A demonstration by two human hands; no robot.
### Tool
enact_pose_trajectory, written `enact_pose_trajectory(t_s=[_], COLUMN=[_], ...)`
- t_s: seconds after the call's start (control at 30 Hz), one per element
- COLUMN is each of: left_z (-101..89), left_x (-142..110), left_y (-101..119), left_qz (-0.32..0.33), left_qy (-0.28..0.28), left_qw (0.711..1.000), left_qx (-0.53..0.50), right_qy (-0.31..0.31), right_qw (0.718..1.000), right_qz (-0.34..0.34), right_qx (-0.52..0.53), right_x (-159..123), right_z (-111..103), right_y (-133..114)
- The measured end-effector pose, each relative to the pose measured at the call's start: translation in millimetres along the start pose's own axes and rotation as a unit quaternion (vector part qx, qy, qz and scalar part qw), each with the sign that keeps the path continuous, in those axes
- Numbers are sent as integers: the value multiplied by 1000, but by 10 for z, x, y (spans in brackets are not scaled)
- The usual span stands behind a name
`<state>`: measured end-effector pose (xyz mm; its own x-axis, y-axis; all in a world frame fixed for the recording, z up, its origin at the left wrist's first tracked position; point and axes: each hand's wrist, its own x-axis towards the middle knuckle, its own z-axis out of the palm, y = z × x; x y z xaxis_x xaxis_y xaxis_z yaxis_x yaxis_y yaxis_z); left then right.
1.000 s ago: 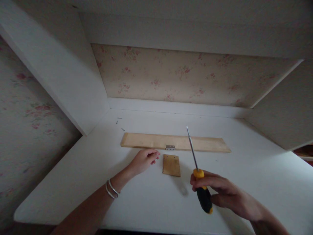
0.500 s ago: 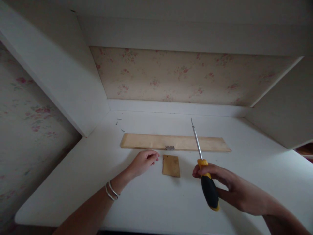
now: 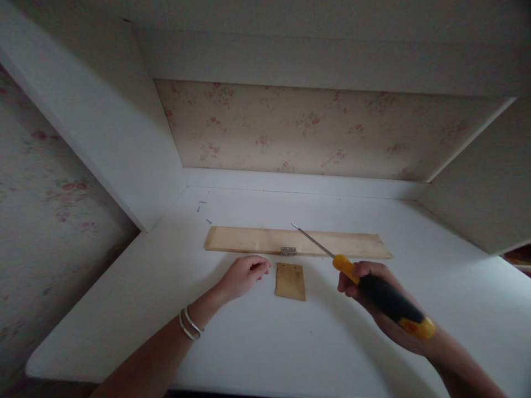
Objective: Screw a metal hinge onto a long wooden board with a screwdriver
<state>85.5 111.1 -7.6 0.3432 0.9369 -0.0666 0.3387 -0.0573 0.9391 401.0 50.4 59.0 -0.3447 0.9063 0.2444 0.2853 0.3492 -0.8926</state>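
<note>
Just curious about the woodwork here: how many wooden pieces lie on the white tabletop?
2: a long board across the tabletop, and a small board nearer the person, just right of the left hand. None seems hidden.

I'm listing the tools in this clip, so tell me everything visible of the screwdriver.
The screwdriver has a thick black handle with yellow at both ends and a slim, straight, metallic-looking shaft. The right hand grips its handle; nothing else appears to touch it. It is held at a slant above the white tabletop, tip pointing forward and left, the shaft crossing in front of the long wooden board in view. The tip's shape is too small to tell.
</note>
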Motion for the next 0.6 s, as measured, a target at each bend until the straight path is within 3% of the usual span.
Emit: enact_pose_trajectory(t_s=[0.1,0.3,0.6], left_z=[5,-4,-26], left_x=[3,-4,-8], left_y=[-17,-16,-78], left_qz=[-1,2,10], left_qy=[2,1,-11], left_qw=[1000,1000,999], left_qx=[8,12,30], right_qy=[44,140,112], right_qw=[998,987,990], right_qz=[-45,-5,87], right_qx=[32,81,-12], right_x=[159,549,1158], right_z=[6,7,118], right_y=[-72,-224,-429])
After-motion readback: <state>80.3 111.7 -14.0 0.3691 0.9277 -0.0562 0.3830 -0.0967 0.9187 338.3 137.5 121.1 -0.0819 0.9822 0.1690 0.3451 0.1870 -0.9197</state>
